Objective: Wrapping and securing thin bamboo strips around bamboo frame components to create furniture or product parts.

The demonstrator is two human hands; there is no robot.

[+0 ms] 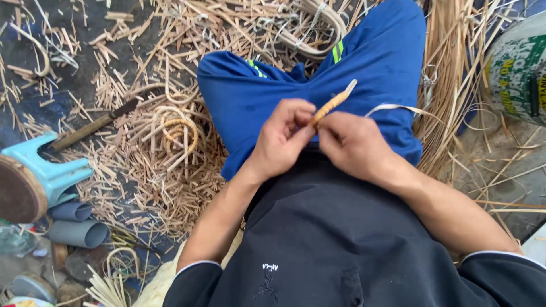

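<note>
Wrapped cane rod: short, orange-tan, bound in a tight spiral. Long axis runs diagonally, lower end at the fingertips, upper end pointing up and away from the body toward the person's right. A pale unwrapped tip shows at the far end. Rod sits over the lap, above the blue shorts.

Pale flat strip: thin ribbon of cane leaving the area just beyond the right hand, arcing outward to that hand's far side, free end in the air. Where it joins the rod is hidden by the fingers.

Left hand: fingers curled, thumb and fingertips pinched together on the near end of the rod. Closed grip, no gap visible.

Right hand: fingers bent inward, tips meeting the left hand's tips at the rod's base. Seems pinched on the rod or the strip; which one, cannot tell. The two hands touch at the fingertips.

Surroundings, outward from the hands: dark shirt below the wrists. Beyond the left hand, a floor litter of cane offcuts with a small coiled cane ring lying in it. Further out on that side, a knife with wooden handle, a turquoise stool tipped on its side, and grey pipe sections. Beyond the right hand, a bundle of long cane strands and, further, a green and white bucket.
</note>
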